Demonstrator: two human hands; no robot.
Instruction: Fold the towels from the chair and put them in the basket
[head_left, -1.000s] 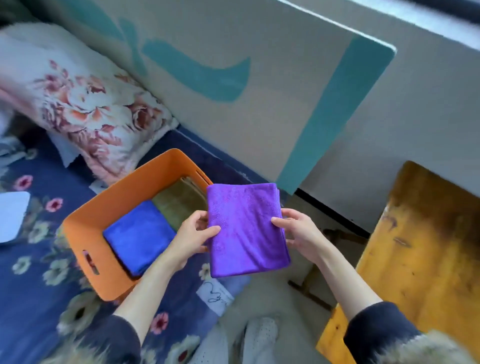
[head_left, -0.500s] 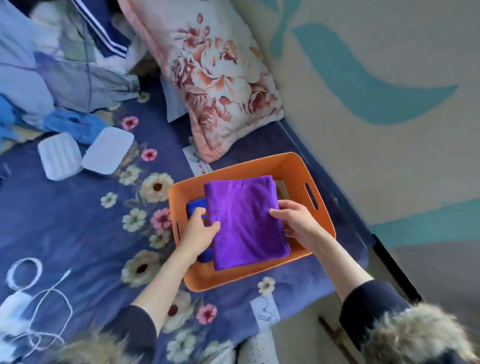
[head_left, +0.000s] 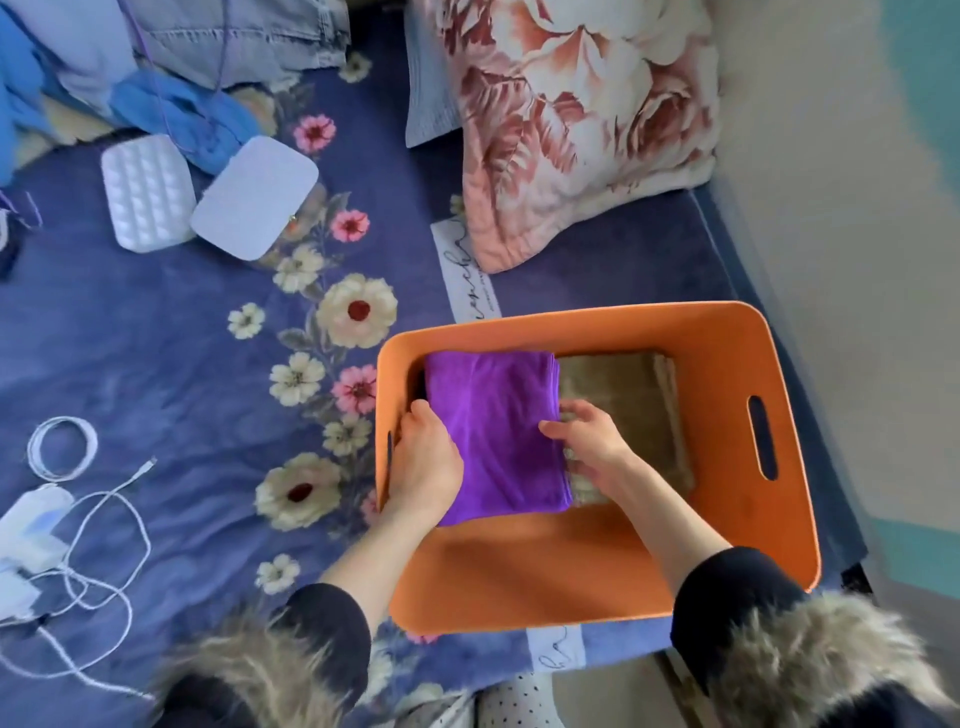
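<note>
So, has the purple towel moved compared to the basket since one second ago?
Yes. The purple towel went from outside the orange basket down into its left side.

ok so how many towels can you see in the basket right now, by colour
folded purple towel: 1
folded olive-brown towel: 1
total showing in the orange plastic basket: 2
The left hand and right hand hold the purple one; anything beneath it is hidden.
</note>
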